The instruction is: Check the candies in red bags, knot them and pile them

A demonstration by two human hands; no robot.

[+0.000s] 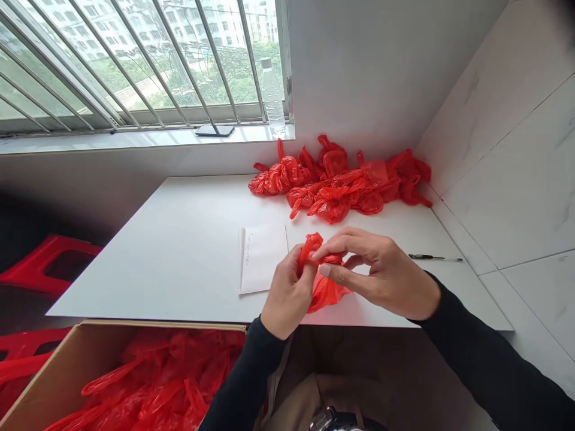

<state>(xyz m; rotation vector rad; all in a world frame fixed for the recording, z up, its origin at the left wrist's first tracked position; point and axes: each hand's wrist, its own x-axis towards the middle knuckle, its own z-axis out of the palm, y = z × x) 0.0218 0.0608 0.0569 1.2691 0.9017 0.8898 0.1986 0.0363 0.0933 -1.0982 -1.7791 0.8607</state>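
Observation:
My left hand [286,293] and my right hand [377,269] are both closed on one small red plastic bag [324,286] above the near edge of the white table [179,251]. The left fingers grip its bunched upper part. The right thumb and fingers pinch the same twisted bit from the other side. The bag's loose body hangs below the hands. A pile of knotted red plastic bags [341,179] lies at the back of the table, well apart from both hands.
A white paper sheet [263,257] lies left of the hands, a black pen [433,258] to the right. An open cardboard box [67,371] of loose red bags stands below left. Red stools [49,260] are at the left. A water bottle [272,96] and a phone [214,130] rest on the windowsill.

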